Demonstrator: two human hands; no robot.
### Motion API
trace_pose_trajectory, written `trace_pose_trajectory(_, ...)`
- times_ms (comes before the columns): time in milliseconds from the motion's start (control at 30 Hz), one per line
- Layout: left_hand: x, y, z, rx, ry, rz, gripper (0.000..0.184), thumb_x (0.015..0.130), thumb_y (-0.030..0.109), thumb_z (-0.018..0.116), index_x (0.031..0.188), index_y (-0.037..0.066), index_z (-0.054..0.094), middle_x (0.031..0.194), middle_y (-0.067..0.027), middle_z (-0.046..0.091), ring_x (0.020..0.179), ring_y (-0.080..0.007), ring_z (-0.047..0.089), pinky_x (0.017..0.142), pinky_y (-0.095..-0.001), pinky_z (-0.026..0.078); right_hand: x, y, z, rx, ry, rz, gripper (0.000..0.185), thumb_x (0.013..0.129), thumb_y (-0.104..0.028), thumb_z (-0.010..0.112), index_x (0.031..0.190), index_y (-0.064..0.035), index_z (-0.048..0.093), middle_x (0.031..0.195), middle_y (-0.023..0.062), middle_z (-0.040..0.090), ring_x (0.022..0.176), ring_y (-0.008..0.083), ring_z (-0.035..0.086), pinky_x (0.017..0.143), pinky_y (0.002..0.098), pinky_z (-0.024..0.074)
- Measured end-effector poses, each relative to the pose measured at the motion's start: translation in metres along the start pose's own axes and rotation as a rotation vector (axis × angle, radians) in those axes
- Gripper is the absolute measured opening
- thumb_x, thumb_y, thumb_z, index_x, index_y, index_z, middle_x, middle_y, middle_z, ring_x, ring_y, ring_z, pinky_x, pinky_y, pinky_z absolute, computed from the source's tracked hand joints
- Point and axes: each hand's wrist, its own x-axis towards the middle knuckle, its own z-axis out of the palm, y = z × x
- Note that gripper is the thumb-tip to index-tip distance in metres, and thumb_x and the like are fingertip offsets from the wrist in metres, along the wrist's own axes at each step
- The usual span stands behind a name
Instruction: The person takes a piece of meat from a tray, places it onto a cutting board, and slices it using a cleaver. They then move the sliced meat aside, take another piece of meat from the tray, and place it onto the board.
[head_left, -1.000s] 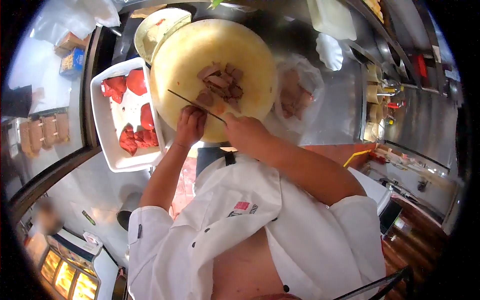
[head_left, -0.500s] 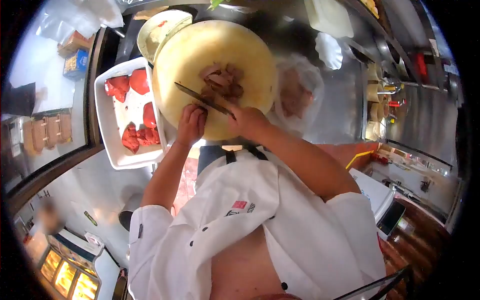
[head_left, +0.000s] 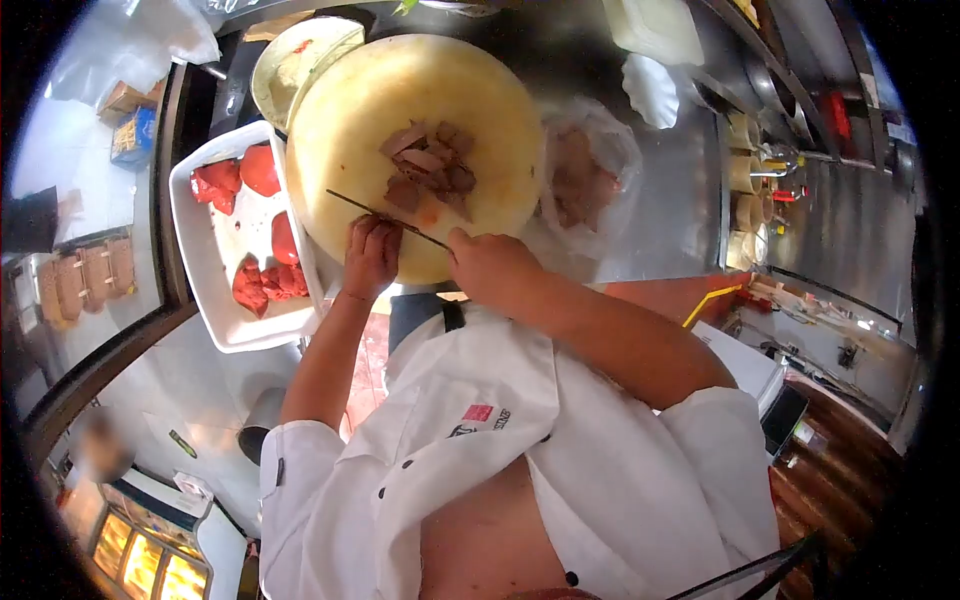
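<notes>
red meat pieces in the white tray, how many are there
5 that I can make out in the white tray: far-left piece, far-right piece, middle-right piece, near-left piece, near-right piece. The near two crowd together, so another may be hidden there.

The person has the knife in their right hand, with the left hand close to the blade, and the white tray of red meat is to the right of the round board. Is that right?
Not quite: the head view shows the white tray of red meat to the left of the round board. The rest is right.
</notes>
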Motion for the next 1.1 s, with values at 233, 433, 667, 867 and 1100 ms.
trace_pose_trajectory(233, 0.008, 0.008, -0.008, -0.071, 0.037, -0.063, 0.018, 0.086, 0.001, 0.067, 0.103, 0.004, 0.065, 0.115, -0.0179, 0.062, 0.107, -0.0412, 0.059, 0.095, -0.0472, 0.051, 0.025, 0.005, 0.029, 0.034, -0.021, -0.01, 0.023, 0.101, -0.026, 0.052, 0.098, -0.0031, 0.054, 0.079, 0.0239, 0.07, 0.076, 0.0463, 0.069, 0.071, 0.0572, 0.0544)
trace_pose_trajectory(433, 0.009, 0.008, -0.006, -0.077, 0.058, -0.053, 0.023, 0.085, -0.002, 0.068, 0.106, 0.004, 0.063, 0.116, -0.0183, 0.062, 0.106, -0.0418, 0.06, 0.093, -0.0468, 0.051, 0.044, 0.026, 0.059, 0.037, 0.099, -0.02, 0.028, 0.099, -0.028, 0.054, 0.111, -0.0028, 0.058, 0.08, 0.0238, 0.07, 0.077, 0.0452, 0.069, 0.072, 0.0561, 0.0547)
trace_pose_trajectory(667, 0.005, 0.012, -0.007, -0.059, 0.089, -0.032, 0.022, 0.085, -0.003, 0.069, 0.104, 0.004, 0.063, 0.114, -0.0168, 0.062, 0.106, -0.04, 0.06, 0.091, -0.046, 0.052, 0.022, 0.033, 0.023, 0.088, 0.155, -0.092, 0.026, 0.098, -0.028, 0.058, 0.108, -0.0043, 0.059, 0.082, 0.0226, 0.071, 0.077, 0.0448, 0.068, 0.072, 0.0555, 0.0543)
trace_pose_trajectory(867, -0.012, -0.004, 0.009, 0.0, 0.073, 0.013, 0.024, 0.083, 0.002, 0.068, 0.107, 0.001, 0.066, 0.114, -0.0224, 0.062, 0.102, -0.0431, 0.059, 0.088, -0.0502, 0.051, -0.016, -0.002, -0.011, 0.016, -0.018, 0.027, 0.023, 0.1, -0.027, 0.055, 0.102, -0.004, 0.056, 0.082, 0.0224, 0.07, 0.079, 0.0447, 0.068, 0.073, 0.056, 0.0536)
trace_pose_trajectory(1100, -0.007, 0.003, 0.003, -0.057, 0.024, -0.051, 0.032, 0.082, 0.006, 0.069, 0.113, 0.0, 0.063, 0.117, -0.025, 0.061, 0.106, -0.0454, 0.057, 0.091, -0.0524, 0.05, -0.008, 0.003, 0.003, -0.039, 0.004, -0.021, 0.025, 0.102, -0.028, 0.052, 0.1, -0.0031, 0.054, 0.079, 0.0231, 0.069, 0.076, 0.0459, 0.069, 0.069, 0.0567, 0.0542)
